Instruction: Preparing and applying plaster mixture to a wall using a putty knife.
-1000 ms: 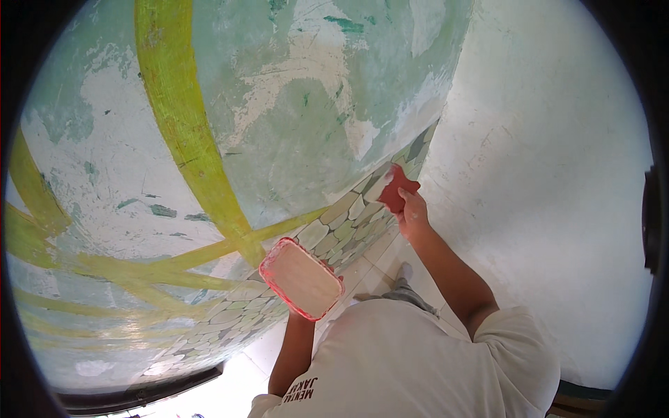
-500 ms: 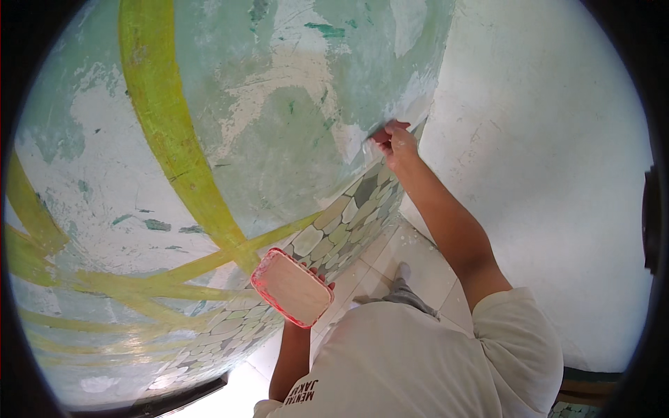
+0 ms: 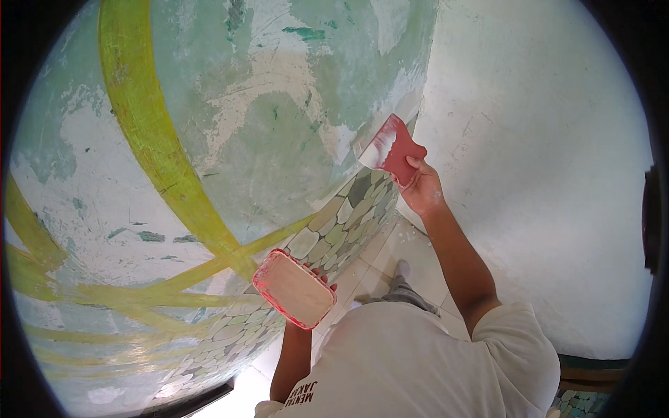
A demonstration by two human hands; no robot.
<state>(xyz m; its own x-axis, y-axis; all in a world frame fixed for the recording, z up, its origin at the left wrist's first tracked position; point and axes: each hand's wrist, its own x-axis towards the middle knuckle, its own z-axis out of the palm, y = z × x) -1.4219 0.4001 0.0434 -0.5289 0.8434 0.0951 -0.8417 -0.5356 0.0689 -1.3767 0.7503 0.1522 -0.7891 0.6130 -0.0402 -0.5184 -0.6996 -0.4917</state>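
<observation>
The red scraper [image 3: 404, 155] is above the red-rimmed tray [image 3: 259, 280] and to its right, tilted, with its broad edge facing up and left, away from the grip, and its narrower end tucked in the right hand [image 3: 424, 189]. That hand pinches it: the thumb lies on the near face, while most of the other fingers are hidden behind the scraper, so their exact hold cannot be made out. Pale paste [image 3: 380, 148] coats the scraper toward its broad edge; whether that edge touches the green wall [image 3: 272, 167] cannot be told from this angle. The tray, nearly full of smooth beige filler [image 3: 296, 289], rests on the left hand [image 3: 324, 278], whose fingertips curl round its right side; the palm and thumb are concealed underneath. Just above and right of the tray runs a stone-patterned strip [image 3: 341, 223], partly covered by the tray itself. A yellow band [image 3: 143, 104] climbs to the upper left of the tray, across patchy paint, and is cut off by the top of the view. Well to the right of the tray stands a pale wall [image 3: 536, 174]. Below and right of it, the white shirt [image 3: 418, 355] hides most of the legs, leaving one foot [image 3: 403, 268] showing on the tiled floor [image 3: 380, 259].
</observation>
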